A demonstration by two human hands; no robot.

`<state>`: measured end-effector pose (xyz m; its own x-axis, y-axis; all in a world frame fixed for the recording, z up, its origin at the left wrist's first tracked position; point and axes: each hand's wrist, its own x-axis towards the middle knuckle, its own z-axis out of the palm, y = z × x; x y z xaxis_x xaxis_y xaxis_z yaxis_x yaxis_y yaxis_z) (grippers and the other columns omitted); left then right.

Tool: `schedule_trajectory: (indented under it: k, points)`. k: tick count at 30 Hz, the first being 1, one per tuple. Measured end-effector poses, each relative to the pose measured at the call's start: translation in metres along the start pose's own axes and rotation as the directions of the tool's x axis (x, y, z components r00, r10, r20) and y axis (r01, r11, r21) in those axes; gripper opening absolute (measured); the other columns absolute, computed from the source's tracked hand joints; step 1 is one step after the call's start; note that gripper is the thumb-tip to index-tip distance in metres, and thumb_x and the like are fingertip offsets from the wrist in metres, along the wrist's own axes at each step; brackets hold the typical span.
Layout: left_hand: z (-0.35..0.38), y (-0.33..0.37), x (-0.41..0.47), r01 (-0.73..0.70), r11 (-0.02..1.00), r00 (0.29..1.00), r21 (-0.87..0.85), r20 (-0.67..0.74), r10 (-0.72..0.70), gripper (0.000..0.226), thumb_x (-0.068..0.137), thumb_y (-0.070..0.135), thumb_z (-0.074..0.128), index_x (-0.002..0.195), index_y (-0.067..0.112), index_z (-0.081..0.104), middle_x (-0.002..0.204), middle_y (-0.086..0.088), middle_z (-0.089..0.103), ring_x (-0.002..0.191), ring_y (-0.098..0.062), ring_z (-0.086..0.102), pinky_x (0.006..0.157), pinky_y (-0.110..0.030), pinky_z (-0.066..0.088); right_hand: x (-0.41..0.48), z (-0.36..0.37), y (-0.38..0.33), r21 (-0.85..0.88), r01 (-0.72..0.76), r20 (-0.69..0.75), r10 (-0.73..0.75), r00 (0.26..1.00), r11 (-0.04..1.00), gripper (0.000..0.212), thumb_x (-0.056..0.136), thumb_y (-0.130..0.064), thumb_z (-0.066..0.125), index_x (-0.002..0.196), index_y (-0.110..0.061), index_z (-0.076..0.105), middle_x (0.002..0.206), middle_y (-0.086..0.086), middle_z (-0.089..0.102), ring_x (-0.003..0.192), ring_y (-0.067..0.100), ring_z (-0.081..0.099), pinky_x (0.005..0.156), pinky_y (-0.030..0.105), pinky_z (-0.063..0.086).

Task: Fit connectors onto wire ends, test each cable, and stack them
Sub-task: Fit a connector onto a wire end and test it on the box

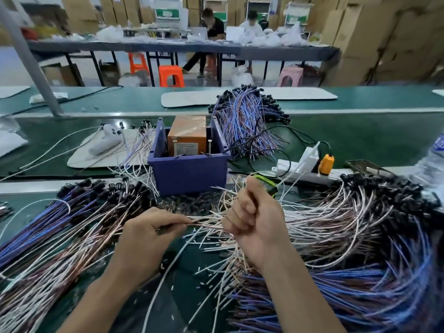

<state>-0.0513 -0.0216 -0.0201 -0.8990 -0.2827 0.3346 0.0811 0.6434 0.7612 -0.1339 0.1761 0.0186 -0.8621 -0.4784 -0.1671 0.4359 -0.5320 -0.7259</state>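
My left hand (149, 233) pinches the ends of a few thin white and pink wires (206, 223) that run across to my right hand (254, 221), which grips them in a closed fist. Whether a connector sits between my fingers is hidden. A fanned pile of cables with black connectors (79, 212) lies at the left. A larger heap of white, brown and blue cables (360, 236) with black connectors spreads at the right. Loose black connectors (189, 203) lie in front of a blue bin (189, 174) that holds an orange box (187, 138).
Another bundle of blue and purple cables (245, 121) lies behind the bin. A white power strip (305, 171) with an orange plug (326, 164) sits at the right, a green-edged device (266, 185) beside it. Two people sit at a far table (168, 48).
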Motion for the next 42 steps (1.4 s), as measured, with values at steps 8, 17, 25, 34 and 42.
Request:
schedule_trajectory:
  k: [8, 17, 25, 34, 42]
  points:
    - [-0.005, 0.006, -0.003, -0.115, 0.979, 0.981, 0.168, -0.136, 0.139, 0.023, 0.077, 0.008, 0.087, 0.088, 0.027, 0.082, 0.085, 0.025, 0.073, 0.091, -0.002, 0.065, 0.086, -0.017, 0.048, 0.001, 0.001, 0.007, -0.693, 0.19, 0.054, -0.213, 0.975, 0.695, 0.022, 0.092, -0.009, 0.065, 0.078, -0.017, 0.079, 0.06, -0.002, 0.066, 0.045, 0.004, 0.047, 0.046, 0.017, 0.036]
    - [-0.007, 0.013, -0.008, -0.17, 0.981, 0.963, 0.092, -0.194, 0.186, 0.023, 0.073, 0.014, 0.089, 0.085, 0.031, 0.082, 0.083, 0.024, 0.074, 0.085, -0.006, 0.068, 0.08, -0.017, 0.051, 0.002, 0.009, 0.024, -0.895, 0.216, 0.191, -0.101, 0.976, 0.391, 0.018, 0.082, -0.033, 0.072, 0.074, -0.018, 0.077, 0.064, 0.0, 0.071, 0.063, 0.02, 0.064, 0.065, 0.037, 0.052]
    - [0.0, 0.022, 0.0, 0.171, 0.889, 0.969, -0.425, -0.092, -0.23, 0.026, 0.08, 0.005, 0.082, 0.08, 0.031, 0.083, 0.076, 0.002, 0.079, 0.069, -0.003, 0.071, 0.066, -0.012, 0.052, 0.003, 0.003, 0.021, -0.783, 0.243, 0.195, -0.145, 0.97, 0.572, 0.008, 0.071, -0.031, 0.08, 0.077, -0.026, 0.079, 0.066, -0.003, 0.071, 0.061, 0.006, 0.061, 0.06, 0.018, 0.048]
    - [-0.016, 0.009, 0.004, 0.287, 0.844, 0.891, -0.454, -0.197, -0.409, 0.026, 0.086, 0.012, 0.08, 0.075, 0.036, 0.082, 0.07, -0.003, 0.077, 0.057, -0.01, 0.068, 0.056, -0.02, 0.056, 0.006, -0.003, 0.005, -0.515, 0.208, -0.077, -0.287, 0.955, 0.832, 0.03, 0.081, 0.002, 0.078, 0.06, -0.019, 0.074, 0.056, 0.001, 0.059, 0.05, 0.01, 0.05, 0.048, 0.016, 0.041]
    - [-0.035, -0.003, 0.003, 0.246, 0.886, 0.916, -0.394, -0.205, -0.346, 0.013, 0.084, 0.037, 0.078, 0.076, 0.027, 0.082, 0.064, -0.004, 0.071, 0.055, -0.019, 0.047, 0.055, -0.027, 0.038, 0.01, -0.008, 0.004, -0.399, 0.22, -0.169, -0.307, 0.936, 0.89, 0.01, 0.089, -0.001, 0.071, 0.081, -0.003, 0.066, 0.053, 0.003, 0.053, 0.045, 0.011, 0.042, 0.045, 0.022, 0.032]
